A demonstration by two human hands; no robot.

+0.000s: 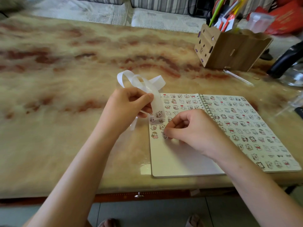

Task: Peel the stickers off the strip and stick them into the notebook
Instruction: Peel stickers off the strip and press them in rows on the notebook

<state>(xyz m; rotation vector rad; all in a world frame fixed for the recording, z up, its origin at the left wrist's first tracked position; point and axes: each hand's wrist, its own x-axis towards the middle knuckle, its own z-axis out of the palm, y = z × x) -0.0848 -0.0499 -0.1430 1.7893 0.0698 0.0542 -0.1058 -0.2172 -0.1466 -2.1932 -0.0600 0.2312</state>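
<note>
An open spiral notebook [180, 158] lies on the table, both pages dotted with several small cartoon stickers. My left hand [129, 104] grips a long white curling sticker strip [155, 102] just above the notebook's left edge; two stickers show near the strip's lower end. My right hand [193, 128] hovers low over the left page, its thumb and forefinger pinching a small sticker [165, 135] at the paper, beside the last row of stuck ones.
A wooden pen holder [229, 48] full of pens stands at the back right. A dark handle and glass object [290, 66] sit at the far right edge. The marbled table [65, 79] stretches to the left. A thin white stick [237, 77] lies near the holder.
</note>
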